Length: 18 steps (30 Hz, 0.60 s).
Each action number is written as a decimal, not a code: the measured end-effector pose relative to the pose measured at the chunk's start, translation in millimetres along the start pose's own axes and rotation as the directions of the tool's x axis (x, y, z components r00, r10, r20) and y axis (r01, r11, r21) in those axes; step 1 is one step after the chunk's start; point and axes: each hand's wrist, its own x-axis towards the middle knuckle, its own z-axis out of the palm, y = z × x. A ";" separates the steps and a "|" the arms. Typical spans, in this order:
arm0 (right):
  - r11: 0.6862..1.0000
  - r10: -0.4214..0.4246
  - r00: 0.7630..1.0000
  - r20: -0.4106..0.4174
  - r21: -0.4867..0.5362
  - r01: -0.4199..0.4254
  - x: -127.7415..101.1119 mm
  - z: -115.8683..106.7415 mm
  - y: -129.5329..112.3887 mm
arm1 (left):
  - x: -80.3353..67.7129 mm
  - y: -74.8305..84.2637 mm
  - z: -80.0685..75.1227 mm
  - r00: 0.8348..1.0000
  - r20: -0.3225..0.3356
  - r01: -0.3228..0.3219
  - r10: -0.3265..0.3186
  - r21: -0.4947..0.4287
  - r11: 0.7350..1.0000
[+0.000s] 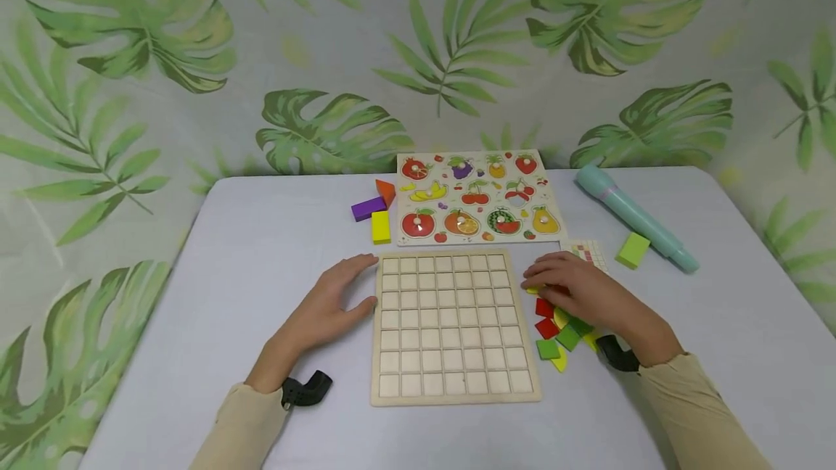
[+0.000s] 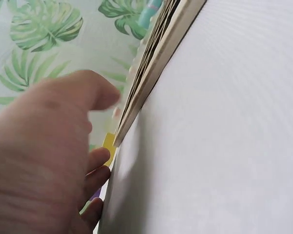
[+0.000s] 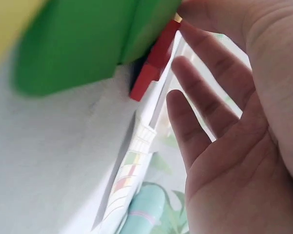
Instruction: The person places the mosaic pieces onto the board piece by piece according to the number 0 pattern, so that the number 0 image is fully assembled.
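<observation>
Wooden grid board [image 1: 451,325] flat, near-square, edges square to table [image 1: 261,238] | left hand [image 1: 326,307] spread at its left edge | right hand [image 1: 578,292] relaxed over coloured tiles [image 1: 555,332]

The right grip [image 1: 575,289] covers part of the coloured tiles [image 1: 555,336]; a green tile [image 3: 83,44] blurs beside it.

Bare tabletop [image 1: 261,252] lies open left of the grid board [image 1: 451,325] and along its near edge. Behind the grid board, the fruit puzzle [image 1: 477,198] and three coloured blocks [image 1: 376,210] bar the way. Right of it, loose tiles [image 1: 558,332] crowd the edge; further right stand a green block [image 1: 632,249] and teal tube [image 1: 633,216].
</observation>
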 end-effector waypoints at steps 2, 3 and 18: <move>0.999 0.035 0.999 0.002 -0.015 -0.035 4.6 0.2 0.8 | 2.3 -2.1 2.3 0.999 -0.003 -0.054 0.055 0.050 0.997; 0.998 0.055 0.998 0.000 -0.033 -0.055 6.6 0.4 0.9 | 3.3 -3.1 3.6 0.998 -0.003 -0.068 0.068 0.075 0.995; 0.988 0.155 0.988 -0.007 -0.029 -0.155 2.1 0.9 3.5 | 5.2 -0.4 5.5 0.996 0.020 -0.086 0.084 0.195 0.977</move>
